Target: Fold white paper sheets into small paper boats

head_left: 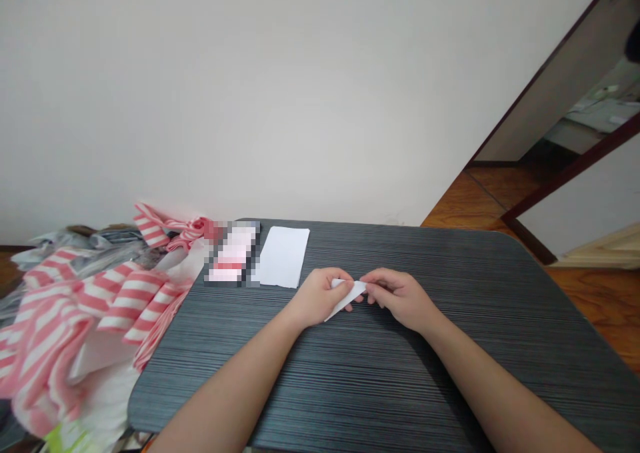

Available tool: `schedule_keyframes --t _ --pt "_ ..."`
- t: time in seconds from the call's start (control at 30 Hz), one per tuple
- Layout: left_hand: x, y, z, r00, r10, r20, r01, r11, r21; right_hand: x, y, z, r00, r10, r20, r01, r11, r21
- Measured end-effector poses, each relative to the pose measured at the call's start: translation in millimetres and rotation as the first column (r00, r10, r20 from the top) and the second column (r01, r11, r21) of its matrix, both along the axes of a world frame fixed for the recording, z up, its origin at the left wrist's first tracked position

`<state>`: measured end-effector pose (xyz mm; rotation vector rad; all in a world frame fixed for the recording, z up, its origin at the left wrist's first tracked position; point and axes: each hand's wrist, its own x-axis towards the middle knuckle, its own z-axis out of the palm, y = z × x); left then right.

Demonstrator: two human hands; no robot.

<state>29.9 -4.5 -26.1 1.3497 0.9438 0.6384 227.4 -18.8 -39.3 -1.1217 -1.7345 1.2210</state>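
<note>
A small folded piece of white paper (349, 297) is held between my two hands, just above the dark table (340, 380). My left hand (320, 298) grips its left side, thumb on top and fingers beneath. At the paper's right corner, my right hand (400, 298) pinches with thumb and fingertips. One pointed end of the paper sticks out below my left thumb. Part of the paper is hidden by my fingers. Beyond my left hand lies a stack of white paper sheets (285, 256), flat on the table.
Left of the sheets lies a pixelated rectangular object (233, 253). Red-and-white striped cloth (65, 320) is heaped with plastic bags beyond the table's left edge. A white wall (280, 93) rises behind the table. At the right are a doorway and wooden floor (465, 196).
</note>
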Motion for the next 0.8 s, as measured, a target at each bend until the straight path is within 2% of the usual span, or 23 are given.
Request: schedule_keyframes --t 0.2,0.37,0.8 --pt "-1.3 0.7 0.9 0.998 0.005 0.065 0.0 0.997 -0.076 3.9 1.3 0.3 0.999 0.029 0.04 -0.034 0.991 0.131" --pt "-1.0 1.8 -0.9 0.994 0.013 0.105 -0.005 0.997 -0.078 4.0 1.7 0.9 0.998 0.047 0.043 -0.052 0.989 0.138" --pt "-2.0 2.3 6.6 1.0 -0.028 0.013 0.028 0.999 -0.033 3.7 0.9 5.7 0.983 0.097 0.158 -0.129 0.97 0.205"
